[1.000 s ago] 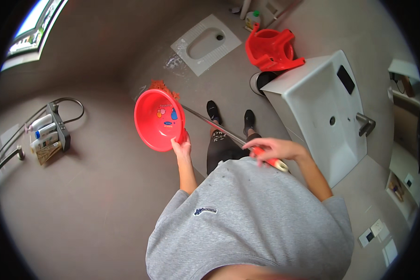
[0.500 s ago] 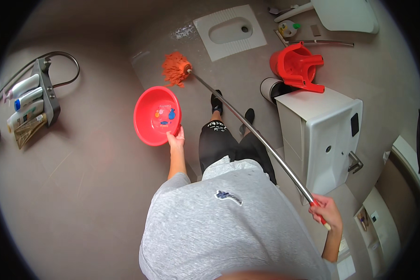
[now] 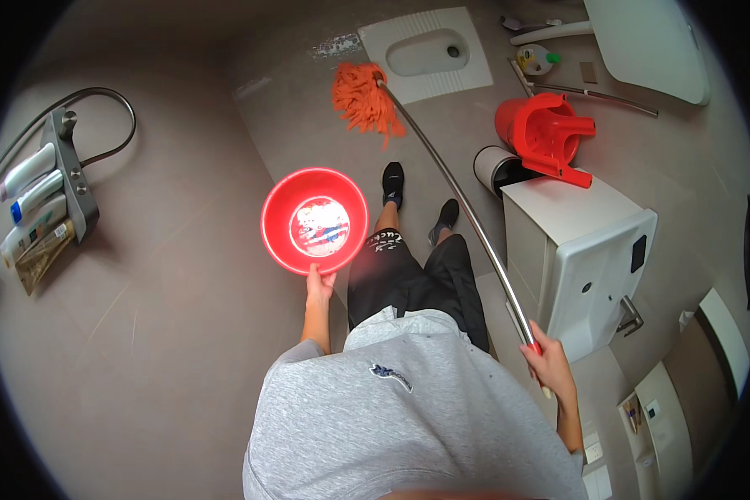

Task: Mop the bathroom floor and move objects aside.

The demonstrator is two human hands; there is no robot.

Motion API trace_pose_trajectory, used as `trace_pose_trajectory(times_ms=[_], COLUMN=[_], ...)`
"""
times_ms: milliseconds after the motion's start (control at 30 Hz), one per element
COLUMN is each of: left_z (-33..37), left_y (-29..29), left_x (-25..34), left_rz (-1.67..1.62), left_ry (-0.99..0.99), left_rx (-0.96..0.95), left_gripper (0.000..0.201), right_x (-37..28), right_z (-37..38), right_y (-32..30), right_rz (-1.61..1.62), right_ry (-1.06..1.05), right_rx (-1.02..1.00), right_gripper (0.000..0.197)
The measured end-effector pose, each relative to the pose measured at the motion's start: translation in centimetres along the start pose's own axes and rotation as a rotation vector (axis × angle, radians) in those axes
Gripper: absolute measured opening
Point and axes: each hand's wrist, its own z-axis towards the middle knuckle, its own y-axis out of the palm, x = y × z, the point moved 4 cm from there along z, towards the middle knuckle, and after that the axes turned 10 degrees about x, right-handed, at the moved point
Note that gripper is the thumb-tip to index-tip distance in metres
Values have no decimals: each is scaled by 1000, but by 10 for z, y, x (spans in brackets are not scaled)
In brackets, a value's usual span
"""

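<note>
My left hand [image 3: 319, 286] grips the near rim of a round red plastic basin [image 3: 279, 221], held out in front of my left side. The basin's open side faces me, and light glares off the printed figures on its bottom. In my right hand [image 3: 548, 360], fingers closed, is the red grip of a mop [image 3: 467, 204] with a long metal pole. The pole slants away to the far left, ending in a shaggy orange mop head [image 3: 362, 96] beside the squat toilet [image 3: 375, 37]. Whether the strands touch the floor, I cannot tell.
A red wringer bucket [image 3: 517, 125] sits by a bin [image 3: 487, 162] and the white sink cabinet [image 3: 575, 208] on the right. Beyond lie a pole [image 3: 600, 93] and a bottle [image 3: 532, 58]. Toiletries fill a shower shelf [image 3: 82, 204] on the left wall. Wet floor [image 3: 337, 47] glistens near the toilet.
The basin has shifted right and turned its inside more toward me. The mop head has moved right, closer to the toilet, and my right hand has come inward and slightly forward.
</note>
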Motion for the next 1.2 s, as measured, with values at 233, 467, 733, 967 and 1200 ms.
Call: trace_pose_trajectory(times_ms=[233, 467, 733, 967, 1200], left_z=[-18, -33, -52, -55, -77], left_y=[-18, -36, -97, -154, -180], left_x=[-4, 4, 2, -70, -164], left_rz=[-66, -229, -245, -314, -350], left_ry=[-15, 6, 77, 143, 64], left_rx=[2, -54, -122, -270, -228], left_gripper=[33, 34, 35, 38, 41], right_x=[-64, -150, -92, 112, 368], right_z=[114, 213, 209, 181, 114], right_y=[37, 108, 168, 116, 48], right_rz=[-552, -783, -564, -548, -317], right_ry=[-790, -1058, -1124, -1128, -835], right_rx=[208, 337, 275, 295, 242], right_gripper=[59, 59, 58, 59, 55])
